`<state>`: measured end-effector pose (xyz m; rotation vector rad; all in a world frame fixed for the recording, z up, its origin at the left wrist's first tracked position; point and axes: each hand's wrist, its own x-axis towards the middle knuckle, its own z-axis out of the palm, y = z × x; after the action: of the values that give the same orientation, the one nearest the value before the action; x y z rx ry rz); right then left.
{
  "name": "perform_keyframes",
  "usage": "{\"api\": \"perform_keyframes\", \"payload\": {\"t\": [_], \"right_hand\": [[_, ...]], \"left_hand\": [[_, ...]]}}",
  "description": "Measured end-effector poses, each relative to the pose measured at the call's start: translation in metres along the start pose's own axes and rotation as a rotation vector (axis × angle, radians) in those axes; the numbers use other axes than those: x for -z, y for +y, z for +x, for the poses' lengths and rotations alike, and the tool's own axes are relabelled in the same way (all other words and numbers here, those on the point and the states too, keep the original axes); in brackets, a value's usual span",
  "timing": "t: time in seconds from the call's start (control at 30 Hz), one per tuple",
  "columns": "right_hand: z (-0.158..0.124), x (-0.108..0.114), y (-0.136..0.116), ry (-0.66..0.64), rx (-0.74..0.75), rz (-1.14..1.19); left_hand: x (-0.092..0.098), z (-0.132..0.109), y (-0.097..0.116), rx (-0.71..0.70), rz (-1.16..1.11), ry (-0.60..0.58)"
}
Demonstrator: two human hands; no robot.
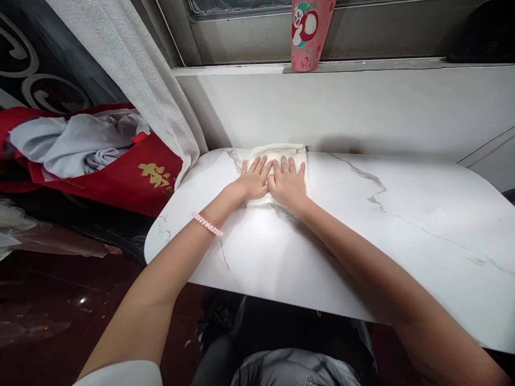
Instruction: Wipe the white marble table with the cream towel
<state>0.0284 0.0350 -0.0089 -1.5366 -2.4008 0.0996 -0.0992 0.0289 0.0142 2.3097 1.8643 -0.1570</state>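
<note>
A cream-white folded cloth (278, 149) lies near the back edge of the white marbled table (402, 198). Both palms press flat on it, side by side. My left hand (255, 180) rests on the cloth's left part with its fingers spread; a pink coiled band (207, 224) circles that forearm. On the right part lies my right hand (288, 183), fingers stretched out, its thumb side touching the left hand. The middle of the cloth is hidden under the hands.
A pink cup (309, 37) with a cartoon print stands on the ledge behind the table. To the left, a red bag (120, 182) holds grey-white fabric (76, 142), beside a white curtain (145, 69). A black object (483, 35) sits at the upper right.
</note>
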Motion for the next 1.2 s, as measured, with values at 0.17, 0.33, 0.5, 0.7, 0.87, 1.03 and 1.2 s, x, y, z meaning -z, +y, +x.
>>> {"api": "perform_keyframes", "payload": {"t": [0.17, 0.33, 0.5, 0.7, 0.87, 1.03, 1.2], "right_hand": [[-0.043, 0.017, -0.032, -0.157, 0.009, 0.065], [-0.093, 0.037, -0.067, -0.390, 0.152, 0.272], [-0.126, 0.045, -0.090, -0.466, 0.274, 0.425], [-0.126, 0.041, -0.100, -0.494, 0.297, 0.491], [-0.091, 0.023, -0.109, -0.377, 0.253, 0.487], [-0.025, -0.001, -0.111, -0.222, 0.193, 0.467], [0.030, -0.014, -0.086, -0.179, 0.158, 0.736]], "left_hand": [[-0.004, -0.060, 0.003, -0.016, 0.063, -0.040], [-0.014, -0.140, 0.003, 0.058, 0.102, -0.080], [-0.029, -0.199, -0.004, 0.082, 0.092, -0.045], [-0.029, -0.205, -0.021, 0.094, 0.013, -0.121], [-0.021, -0.168, -0.051, 0.147, -0.064, -0.152], [-0.010, -0.113, -0.088, 0.170, -0.116, -0.105], [0.011, -0.056, -0.114, 0.205, -0.153, -0.163]]}}
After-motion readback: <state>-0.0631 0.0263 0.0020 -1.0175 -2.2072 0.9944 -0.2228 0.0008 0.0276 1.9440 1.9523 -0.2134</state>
